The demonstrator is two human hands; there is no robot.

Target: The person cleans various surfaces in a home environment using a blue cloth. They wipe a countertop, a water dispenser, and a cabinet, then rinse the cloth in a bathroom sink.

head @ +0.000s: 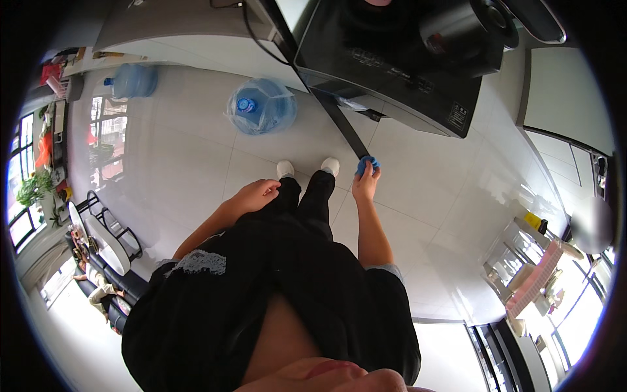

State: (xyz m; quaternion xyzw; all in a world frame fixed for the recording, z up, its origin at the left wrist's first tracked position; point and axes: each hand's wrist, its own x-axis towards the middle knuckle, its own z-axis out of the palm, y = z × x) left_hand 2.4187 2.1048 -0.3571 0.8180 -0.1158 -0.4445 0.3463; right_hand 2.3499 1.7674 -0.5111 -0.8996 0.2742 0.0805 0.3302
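My right hand (366, 182) grips a crumpled blue cloth (367, 165) at the lower end of a long dark strip (345, 126). The cloth appears to touch the strip, which runs up behind a black appliance with a glossy top (392, 63). A dark kettle or jug (448, 36) stands on that appliance. My left hand (255, 193) hangs in front of my dark trousers with its fingers loosely curled, and nothing shows in it. Below both hands are my white shoes (285, 169) on the pale tiled floor (416, 186).
A blue water jug in clear plastic wrap (262, 107) stands on the floor ahead. Another water jug (132, 81) lies on its side at left. A black cable (254, 36) hangs beside the strip. Round white tables (107, 242) and a person (98, 284) on a sofa are at far left.
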